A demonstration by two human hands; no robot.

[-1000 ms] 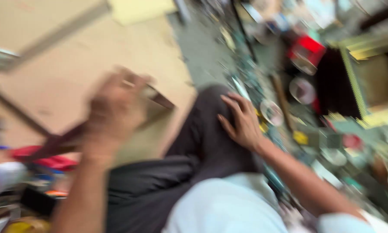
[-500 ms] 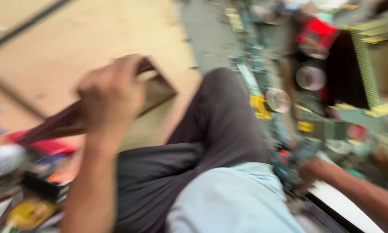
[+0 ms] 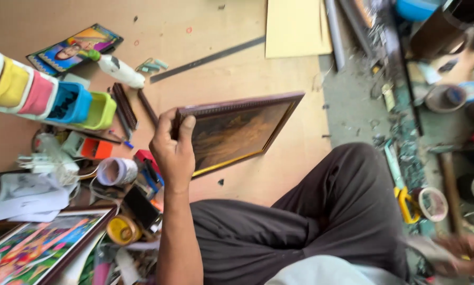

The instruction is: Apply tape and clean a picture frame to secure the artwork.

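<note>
The left hand was seen at the centre left of the frame, its grip clamped on the left corner of a framed picture, with the fingers curled over the dark brown moulding. The framed picture was held tilted above a brown board, near the middle of the frame, and showed a dark, amber-toned image with a gold inner edge. The right hand was located at the lower right corner, blurred, and appeared to be closed on a pale object; what it held and how its grip stood could not be told. A dark-trousered knee was positioned between the two hands. At the upper left, a row of coloured cups in yellow, pink, blue and green was noted, with a small portrait print beyond it. A roll of tape lay just left of the left hand. A colourful framed print occupied the lower left corner.
</note>
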